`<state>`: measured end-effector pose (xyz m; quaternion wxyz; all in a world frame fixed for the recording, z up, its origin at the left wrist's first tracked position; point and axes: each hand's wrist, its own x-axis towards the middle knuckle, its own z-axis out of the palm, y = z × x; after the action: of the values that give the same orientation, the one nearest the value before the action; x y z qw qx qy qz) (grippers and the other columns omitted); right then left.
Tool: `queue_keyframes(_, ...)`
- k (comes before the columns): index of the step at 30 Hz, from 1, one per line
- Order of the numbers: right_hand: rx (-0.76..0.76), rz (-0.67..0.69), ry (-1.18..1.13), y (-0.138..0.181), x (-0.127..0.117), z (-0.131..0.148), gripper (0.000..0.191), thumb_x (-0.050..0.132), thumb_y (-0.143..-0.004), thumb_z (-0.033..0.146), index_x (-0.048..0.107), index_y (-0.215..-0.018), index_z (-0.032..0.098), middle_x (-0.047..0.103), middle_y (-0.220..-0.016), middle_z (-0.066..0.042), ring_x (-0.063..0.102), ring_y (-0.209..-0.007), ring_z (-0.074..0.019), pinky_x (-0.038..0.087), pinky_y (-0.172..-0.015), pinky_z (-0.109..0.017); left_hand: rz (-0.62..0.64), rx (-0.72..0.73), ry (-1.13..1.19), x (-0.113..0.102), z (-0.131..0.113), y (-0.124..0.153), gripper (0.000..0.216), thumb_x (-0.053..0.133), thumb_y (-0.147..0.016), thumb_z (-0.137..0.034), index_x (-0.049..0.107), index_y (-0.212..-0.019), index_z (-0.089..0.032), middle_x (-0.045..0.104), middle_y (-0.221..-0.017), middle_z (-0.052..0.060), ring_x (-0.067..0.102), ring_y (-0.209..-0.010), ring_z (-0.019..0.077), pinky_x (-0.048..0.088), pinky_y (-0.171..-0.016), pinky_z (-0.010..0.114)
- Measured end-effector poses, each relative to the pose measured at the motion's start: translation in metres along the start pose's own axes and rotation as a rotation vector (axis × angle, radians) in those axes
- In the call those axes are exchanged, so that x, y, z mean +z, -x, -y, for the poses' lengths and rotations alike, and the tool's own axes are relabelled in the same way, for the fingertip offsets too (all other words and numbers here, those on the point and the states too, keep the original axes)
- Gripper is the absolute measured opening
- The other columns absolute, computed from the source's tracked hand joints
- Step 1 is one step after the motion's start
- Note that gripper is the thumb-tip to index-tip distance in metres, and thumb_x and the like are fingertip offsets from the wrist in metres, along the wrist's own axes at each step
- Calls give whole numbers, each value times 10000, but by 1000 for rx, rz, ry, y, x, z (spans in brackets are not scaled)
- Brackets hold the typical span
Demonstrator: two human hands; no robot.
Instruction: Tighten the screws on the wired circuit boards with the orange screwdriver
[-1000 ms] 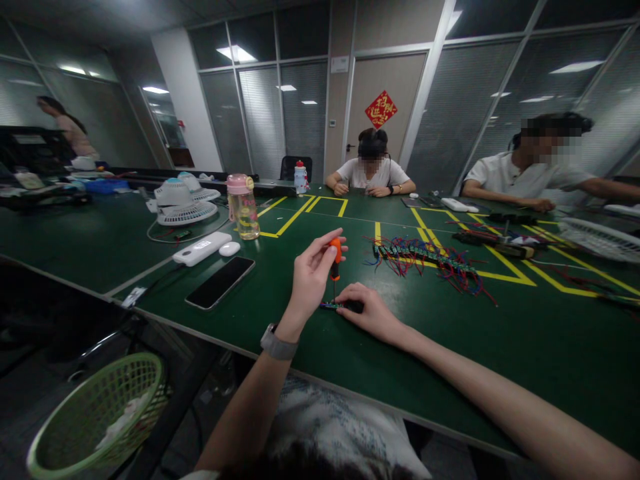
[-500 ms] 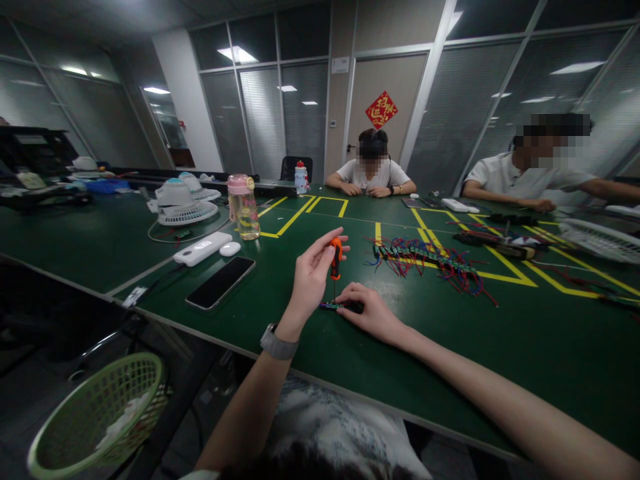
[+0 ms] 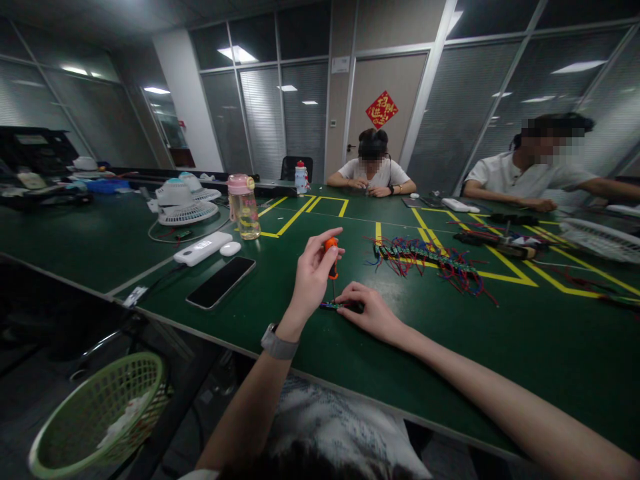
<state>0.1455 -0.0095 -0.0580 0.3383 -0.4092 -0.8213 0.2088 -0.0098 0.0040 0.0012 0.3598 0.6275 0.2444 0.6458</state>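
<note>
My left hand [image 3: 310,277] pinches the orange handle of a small screwdriver [image 3: 331,257], held upright with its thin shaft pointing down. The tip rests on a small dark connector piece [image 3: 334,306] lying on the green table [image 3: 280,313]. My right hand [image 3: 369,310] lies on the table with its fingers pressed on that piece, holding it in place. A grey watch sits on my left wrist. Beyond my hands lies a long bundle of red and blue wires with connectors [image 3: 430,263].
A black phone [image 3: 221,282], a white remote [image 3: 201,249], a mouse [image 3: 230,249], a pink-capped bottle [image 3: 243,207] and white fans [image 3: 183,201] stand at the left. Two people sit across the table. A green basket [image 3: 95,420] is on the floor at lower left.
My left fingers have shifted on the screwdriver handle, turning it slightly. A person at the far left has gone from view. My right hand has stayed put.
</note>
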Motion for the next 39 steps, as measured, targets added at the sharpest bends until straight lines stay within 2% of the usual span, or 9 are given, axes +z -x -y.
queue_keyframes(7,-2,-16,-1,1,0,3,139,633,-784,135,726,-884,164,633,-881,-56,608,-793,-162,506,-721,-288,-3,-43,101,-1,3,-1,315,442,-938,-279,599,-1206,-229,607,-1112,66,640,-909,143,509,-812,264)
queue_keyframes(31,-19,-18,58,1,-1,0,156,649,-792,153,748,-911,166,632,-832,-49,602,-727,-154,488,-666,-276,4,-32,41,0,-3,0,308,490,-918,-272,598,-1202,-216,632,-1019,45,625,-832,112,509,-743,220)
queue_keyframes(35,-20,-15,48,1,-1,0,157,650,-792,154,750,-911,178,632,-839,-47,601,-726,-152,494,-672,-278,15,-13,2,0,-3,0,313,508,-910,-278,598,-1204,-218,624,-1015,49,615,-833,117,507,-773,241)
queue_keyframes(39,-17,-16,42,1,-1,0,153,653,-789,149,752,-903,176,631,-832,-47,602,-726,-153,491,-674,-281,-43,72,-155,0,-4,1,285,627,-838,-267,653,-1120,-230,571,-1000,44,565,-861,121,486,-789,231)
